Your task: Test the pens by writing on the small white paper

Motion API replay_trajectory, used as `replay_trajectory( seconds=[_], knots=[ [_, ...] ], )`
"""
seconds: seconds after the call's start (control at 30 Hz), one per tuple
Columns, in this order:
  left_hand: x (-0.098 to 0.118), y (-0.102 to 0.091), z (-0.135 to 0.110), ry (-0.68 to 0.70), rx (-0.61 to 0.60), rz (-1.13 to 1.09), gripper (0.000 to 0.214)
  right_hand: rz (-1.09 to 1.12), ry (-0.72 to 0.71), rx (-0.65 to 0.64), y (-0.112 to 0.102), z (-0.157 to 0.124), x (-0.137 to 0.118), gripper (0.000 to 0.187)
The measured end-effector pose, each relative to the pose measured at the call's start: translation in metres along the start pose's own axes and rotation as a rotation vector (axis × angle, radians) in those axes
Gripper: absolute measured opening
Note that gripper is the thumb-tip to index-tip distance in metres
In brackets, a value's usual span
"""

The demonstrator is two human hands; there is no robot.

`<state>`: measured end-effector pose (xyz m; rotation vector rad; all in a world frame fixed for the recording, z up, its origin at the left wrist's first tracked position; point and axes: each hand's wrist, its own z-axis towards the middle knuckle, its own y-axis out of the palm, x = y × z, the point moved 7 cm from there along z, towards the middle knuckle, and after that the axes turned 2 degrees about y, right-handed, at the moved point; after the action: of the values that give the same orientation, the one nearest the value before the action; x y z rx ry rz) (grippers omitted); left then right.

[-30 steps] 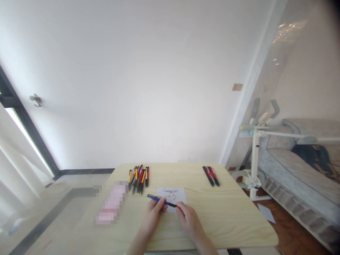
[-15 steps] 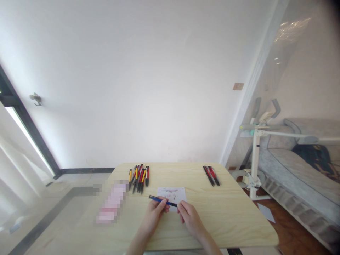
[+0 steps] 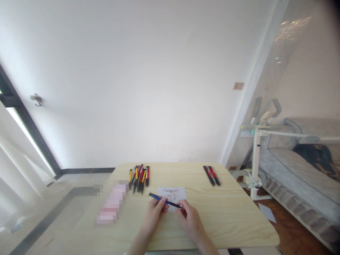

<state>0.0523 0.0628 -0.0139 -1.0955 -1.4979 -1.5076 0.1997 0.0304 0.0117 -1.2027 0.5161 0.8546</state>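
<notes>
A blue pen with a black grip [image 3: 159, 199] is held slantwise over a small white sheet of paper [image 3: 179, 193] that carries dark and reddish marks. My left hand [image 3: 156, 209] is closed on the blue barrel, thumb on top. The fingers of my right hand [image 3: 189, 216] bend round the pen's dark tip end, with thumb and forefinger at the point. Whether they press on it firmly is hard to see.
On the wooden table [image 3: 225, 219], a pile of yellow, red and black pens [image 3: 139, 179] lies at the back left. Several red and black pens [image 3: 211, 175] lie at the back right. A pink blurred patch [image 3: 111, 205] covers the left side. Exercise equipment [image 3: 255, 159] stands beyond the right edge.
The pen has tilted a little, its tip end lower. My right hand's fingers have loosened and shifted, so more of the dark tip shows. My left hand keeps its grip.
</notes>
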Motion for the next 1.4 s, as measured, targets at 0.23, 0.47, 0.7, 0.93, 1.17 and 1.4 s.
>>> replay_trajectory(
  seconds=[0.23,0.47,0.7,0.93,1.17,1.4],
  knots=[
    [-0.004,-0.004,0.002,-0.012,0.036,0.003,0.035,-0.089,-0.091,-0.052,-0.001,-0.003,-0.014,0.022],
    [-0.006,-0.006,0.002,-0.014,0.042,-0.011,0.035,-0.12,-0.114,-0.06,0.0,-0.003,-0.017,0.021],
    [-0.003,-0.002,0.001,-0.031,0.023,-0.039,0.036,-0.132,-0.141,-0.056,0.0,-0.003,-0.018,0.029],
    [0.001,0.002,-0.002,-0.024,-0.015,-0.048,0.034,-0.113,-0.085,-0.08,0.001,-0.002,-0.012,0.03],
    [0.003,0.003,-0.003,0.022,-0.044,0.014,0.031,-0.086,-0.019,-0.101,0.003,0.0,-0.006,0.036],
    [0.006,0.004,-0.003,0.092,-0.023,0.147,0.031,0.016,-0.038,-0.042,-0.003,0.0,-0.008,0.024]
  ],
)
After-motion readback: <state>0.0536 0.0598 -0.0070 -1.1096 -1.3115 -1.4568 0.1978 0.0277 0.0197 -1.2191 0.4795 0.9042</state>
